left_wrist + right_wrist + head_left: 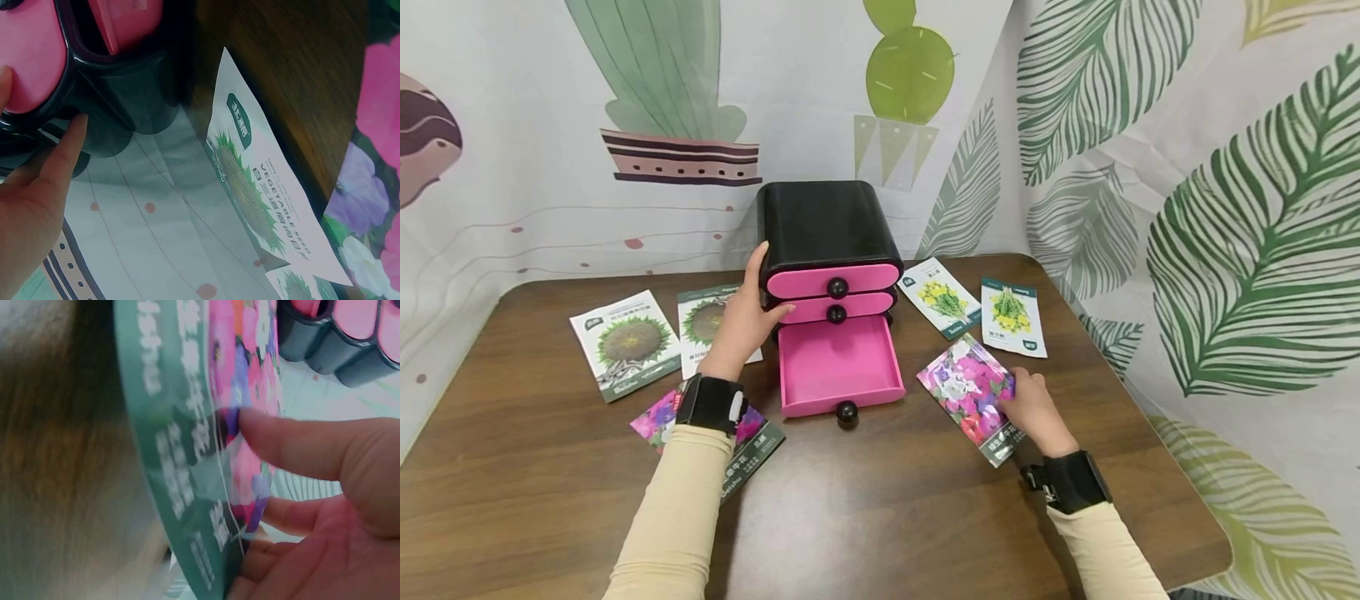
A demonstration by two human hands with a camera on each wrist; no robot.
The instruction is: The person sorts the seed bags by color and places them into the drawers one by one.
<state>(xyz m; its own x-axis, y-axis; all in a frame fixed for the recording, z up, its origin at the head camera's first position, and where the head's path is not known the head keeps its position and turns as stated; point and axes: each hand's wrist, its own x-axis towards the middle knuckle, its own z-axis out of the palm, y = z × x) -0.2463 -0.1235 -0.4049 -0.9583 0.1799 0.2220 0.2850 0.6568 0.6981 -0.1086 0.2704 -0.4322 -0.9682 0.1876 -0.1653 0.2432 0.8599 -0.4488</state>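
A small black drawer cabinet [827, 221] with pink drawers stands at the back of the table. Its bottom drawer [838, 362] is pulled out, with its bare pink floor showing; the two above are closed. My left hand [739, 325] rests against the cabinet's left side, fingers extended along it and thumb at the middle drawer's front. To the right of the drawer, my right hand [1036, 410] pinches a seed packet [958, 383] printed with pink, white and purple flowers. In the right wrist view the thumb lies across the packet's [187, 431] face, fingers behind it.
Two sunflower seed packets [628, 342] lie left of the cabinet. Another flower seed packet [756, 454] is partly covered by the left forearm. Two packets with yellow flowers [1012, 319] lie at the back right. A patterned cloth [805, 83] hangs behind the table.
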